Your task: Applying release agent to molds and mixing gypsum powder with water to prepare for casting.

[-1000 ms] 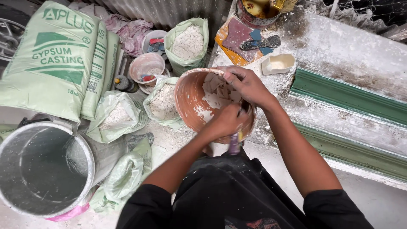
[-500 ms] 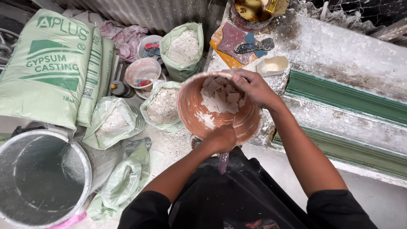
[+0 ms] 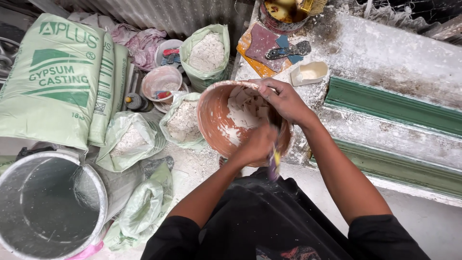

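A flexible orange-brown bowl (image 3: 219,120) with flakes of dried white plaster inside is tipped on its side over the floor by the bench edge. My right hand (image 3: 286,101) grips its far right rim, fingers curled over the edge. At the near rim, my left hand (image 3: 255,144) is closed around a small tool with a yellow and purple handle (image 3: 274,163), which pokes out below the fist. The tool's working end is hidden behind my hand and the bowl.
A long green moulding (image 3: 399,108) lies on the plaster-stained bench, with a small white cup (image 3: 310,73) and a putty knife (image 3: 288,50) behind the bowl. Left stand a large green sack (image 3: 53,82), open bags of white powder (image 3: 207,53), a pink tub (image 3: 161,79) and a grey bucket (image 3: 48,202).
The bowl has tipped more onto its side and my left hand has slid along its near rim with the tool. My right hand kept its grip on the rim.
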